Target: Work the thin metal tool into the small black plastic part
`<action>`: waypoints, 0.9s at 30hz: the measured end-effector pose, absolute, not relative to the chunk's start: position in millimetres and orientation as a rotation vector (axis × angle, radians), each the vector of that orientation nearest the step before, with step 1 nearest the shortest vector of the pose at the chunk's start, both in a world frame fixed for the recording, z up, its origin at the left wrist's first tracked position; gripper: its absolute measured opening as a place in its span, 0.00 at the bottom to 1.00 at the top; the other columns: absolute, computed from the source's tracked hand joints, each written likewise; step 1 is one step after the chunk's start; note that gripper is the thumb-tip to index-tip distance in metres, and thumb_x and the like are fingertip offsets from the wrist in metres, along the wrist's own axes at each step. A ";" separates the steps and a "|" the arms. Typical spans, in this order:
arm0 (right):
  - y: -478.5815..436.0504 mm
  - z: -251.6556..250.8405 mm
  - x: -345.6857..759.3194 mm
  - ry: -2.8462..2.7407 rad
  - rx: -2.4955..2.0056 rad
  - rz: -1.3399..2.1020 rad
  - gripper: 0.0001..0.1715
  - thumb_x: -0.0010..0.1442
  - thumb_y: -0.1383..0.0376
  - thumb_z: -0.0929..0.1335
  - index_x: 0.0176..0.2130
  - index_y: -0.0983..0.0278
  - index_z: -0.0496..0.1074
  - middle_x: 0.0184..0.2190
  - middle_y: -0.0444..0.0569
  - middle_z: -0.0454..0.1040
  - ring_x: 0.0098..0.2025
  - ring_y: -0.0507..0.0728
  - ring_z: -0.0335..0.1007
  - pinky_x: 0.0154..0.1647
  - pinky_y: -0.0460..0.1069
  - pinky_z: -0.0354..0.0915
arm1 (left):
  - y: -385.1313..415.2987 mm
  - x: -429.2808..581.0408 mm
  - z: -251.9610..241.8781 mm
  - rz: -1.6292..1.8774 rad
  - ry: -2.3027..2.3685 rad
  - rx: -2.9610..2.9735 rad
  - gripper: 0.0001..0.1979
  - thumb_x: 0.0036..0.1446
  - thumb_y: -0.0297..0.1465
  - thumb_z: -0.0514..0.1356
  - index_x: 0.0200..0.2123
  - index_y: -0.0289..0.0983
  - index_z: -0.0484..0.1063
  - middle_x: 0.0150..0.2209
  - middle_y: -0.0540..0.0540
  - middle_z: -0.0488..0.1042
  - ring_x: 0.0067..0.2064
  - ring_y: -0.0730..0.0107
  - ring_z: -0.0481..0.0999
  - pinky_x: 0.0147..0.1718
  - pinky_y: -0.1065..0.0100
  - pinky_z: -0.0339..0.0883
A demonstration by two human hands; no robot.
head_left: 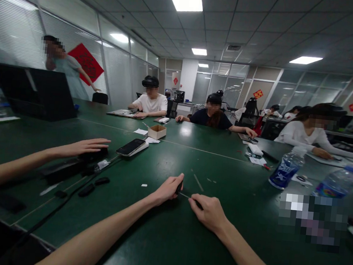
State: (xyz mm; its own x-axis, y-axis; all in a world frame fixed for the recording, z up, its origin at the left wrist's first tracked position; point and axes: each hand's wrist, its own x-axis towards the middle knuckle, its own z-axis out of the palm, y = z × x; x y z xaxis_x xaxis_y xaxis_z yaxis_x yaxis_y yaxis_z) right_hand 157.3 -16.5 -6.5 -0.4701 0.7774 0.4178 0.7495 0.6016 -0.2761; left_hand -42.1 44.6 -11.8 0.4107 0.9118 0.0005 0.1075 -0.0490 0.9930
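Over the green table, my left hand (168, 190) is closed around a small black object (179, 187), mostly hidden by the fingers. My right hand (209, 210) grips what looks like a screwdriver (184, 195) by its dark handle. Its thin metal shaft points left and meets the black object, or comes very close to it. A small white scrap (144, 185) lies on the table left of my left hand, and a thin clear strip (198, 182) lies just beyond both hands.
A co-worker's hand (83, 147) reaches in from the left over black parts and a cable (63, 205). Ahead are a phone (130, 147) and a small open box (157, 132). Two bottles, one blue-labelled (286, 170), stand at right. Several people sit around the table (140, 245).
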 end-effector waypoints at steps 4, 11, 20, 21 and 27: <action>-14.9 -9.2 157.9 -2.305 -1.199 0.061 0.18 0.67 0.58 0.57 0.43 0.61 0.73 0.32 0.47 0.76 0.32 0.52 0.72 0.35 0.45 0.61 | 45.8 -41.3 -13.2 0.856 0.935 1.471 0.32 0.55 0.59 0.42 0.27 0.35 0.63 0.15 0.56 0.55 0.15 0.79 0.53 0.13 0.75 0.44; -15.2 -7.9 157.2 -2.291 -1.224 0.072 0.18 0.67 0.58 0.57 0.42 0.60 0.73 0.31 0.46 0.76 0.31 0.51 0.72 0.35 0.45 0.62 | 44.1 -40.4 -11.9 0.845 1.006 1.500 0.33 0.54 0.60 0.41 0.26 0.35 0.63 0.15 0.56 0.54 0.15 0.79 0.53 0.14 0.75 0.44; -17.3 -5.5 157.1 -2.307 -1.228 0.110 0.19 0.67 0.58 0.57 0.42 0.60 0.73 0.30 0.46 0.76 0.30 0.51 0.71 0.33 0.45 0.62 | 38.3 -37.5 -11.1 0.954 1.141 1.702 0.32 0.59 0.55 0.38 0.24 0.35 0.64 0.15 0.52 0.60 0.19 0.73 0.61 0.22 0.71 0.54; -17.4 -6.0 156.3 -2.297 -1.239 0.107 0.19 0.67 0.57 0.57 0.41 0.60 0.73 0.30 0.46 0.76 0.30 0.51 0.71 0.33 0.45 0.62 | 37.5 -36.9 -10.7 0.976 1.165 1.715 0.32 0.59 0.54 0.38 0.23 0.35 0.65 0.15 0.52 0.60 0.20 0.73 0.61 0.24 0.71 0.55; -19.6 -7.1 150.6 -2.258 -1.325 0.057 0.20 0.68 0.56 0.56 0.40 0.60 0.73 0.30 0.46 0.76 0.31 0.52 0.72 0.34 0.45 0.62 | 36.0 -33.5 -11.0 1.044 1.260 1.738 0.30 0.61 0.52 0.38 0.23 0.36 0.64 0.16 0.51 0.63 0.23 0.69 0.65 0.27 0.70 0.56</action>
